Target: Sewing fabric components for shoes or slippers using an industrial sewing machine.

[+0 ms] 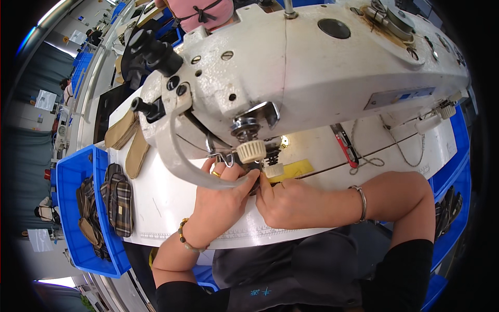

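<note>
Both hands meet at the front of a white sewing machine (312,67), close under its cream tension knobs (251,151). My left hand (221,200), with a ring and a beaded bracelet, has its thumb and fingers pressed together beside the needle area. Touching it is my right hand (291,203), its fingertips pinched and a metal bangle on the wrist. A small dark piece (253,190) shows between the fingertips; its kind is mostly hidden. The curved pale guard (182,156) passes over part of my left hand.
To the left stands a blue bin (117,249) with plaid fabric pieces (118,200) in and over it. Tan shoe-sole-shaped pieces (136,155) lie behind it. A red-and-black cutter (344,148), loose cord (366,162) and yellow patch (293,169) lie on the white table (171,213).
</note>
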The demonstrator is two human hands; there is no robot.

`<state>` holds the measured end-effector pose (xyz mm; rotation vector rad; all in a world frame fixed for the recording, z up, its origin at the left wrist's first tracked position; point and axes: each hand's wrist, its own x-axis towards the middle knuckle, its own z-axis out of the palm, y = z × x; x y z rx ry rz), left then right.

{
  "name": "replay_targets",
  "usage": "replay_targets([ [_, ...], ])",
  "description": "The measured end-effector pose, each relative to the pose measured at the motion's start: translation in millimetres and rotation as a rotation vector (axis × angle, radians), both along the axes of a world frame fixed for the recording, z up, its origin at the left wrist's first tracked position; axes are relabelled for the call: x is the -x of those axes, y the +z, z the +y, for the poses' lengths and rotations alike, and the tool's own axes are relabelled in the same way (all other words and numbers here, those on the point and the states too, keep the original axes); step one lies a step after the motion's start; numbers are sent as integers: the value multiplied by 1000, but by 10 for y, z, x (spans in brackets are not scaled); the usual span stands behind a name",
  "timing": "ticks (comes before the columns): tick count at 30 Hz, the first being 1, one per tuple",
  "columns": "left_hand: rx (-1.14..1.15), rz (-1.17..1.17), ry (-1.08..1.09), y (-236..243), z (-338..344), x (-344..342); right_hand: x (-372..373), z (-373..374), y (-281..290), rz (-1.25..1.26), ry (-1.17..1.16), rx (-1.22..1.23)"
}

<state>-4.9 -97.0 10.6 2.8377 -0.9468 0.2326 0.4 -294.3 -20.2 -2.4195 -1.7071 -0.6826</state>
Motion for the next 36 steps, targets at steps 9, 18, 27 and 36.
replay_targets([
  [9,107,77,-43,-24,-9,-23,69,-7,16,-3,43,25],
  [18,62,-49,-12,-107,-33,-101,-9,72,-111,-75,8,-102],
  [27,50,-67,50,-158,56,-230,-151,78,-119,96,-14,-166],
  [36,204,-262,23,-225,139,-279,-481,25,-191,305,-179,-433],
])
